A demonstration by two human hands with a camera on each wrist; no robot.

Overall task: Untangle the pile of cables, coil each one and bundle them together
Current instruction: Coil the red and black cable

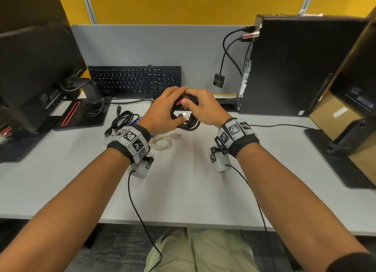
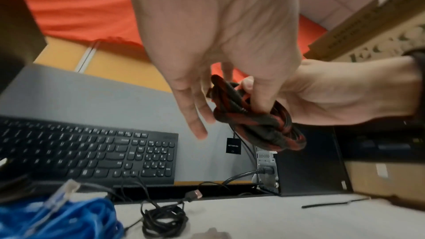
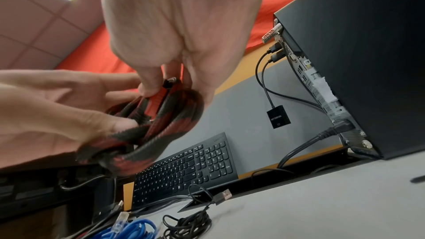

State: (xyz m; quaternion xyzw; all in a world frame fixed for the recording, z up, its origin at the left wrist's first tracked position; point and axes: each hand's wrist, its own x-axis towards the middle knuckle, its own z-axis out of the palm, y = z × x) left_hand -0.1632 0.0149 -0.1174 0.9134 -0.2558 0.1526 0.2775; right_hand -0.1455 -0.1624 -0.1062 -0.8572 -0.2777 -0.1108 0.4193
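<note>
Your right hand (image 1: pixel 203 107) pinches the coiled red-and-black braided cable (image 2: pixel 260 121) above the desk (image 1: pixel 193 180); your left hand (image 1: pixel 162 113) cradles it, thumb curled under, fingers loosely extended. Black USB cable (image 1: pixel 122 119) lies at nine o'clock.

near tabletop (image 1: pixel 183 190): bare between the forearms, room to pass | left: monitor (image 1: pixel 34 64) and its stand block the way | far: keyboard (image 1: pixel 135 81) leans on the partition | right: computer tower (image 1: pixel 295 66) with plugged leads, second monitor stand (image 1: pixel 341 155) | left of centre: black cable (image 1: pixel 122 119), blue cable (image 2: pixel 57 219) and white cable (image 1: pixel 160 142) lie on the tabletop
</note>
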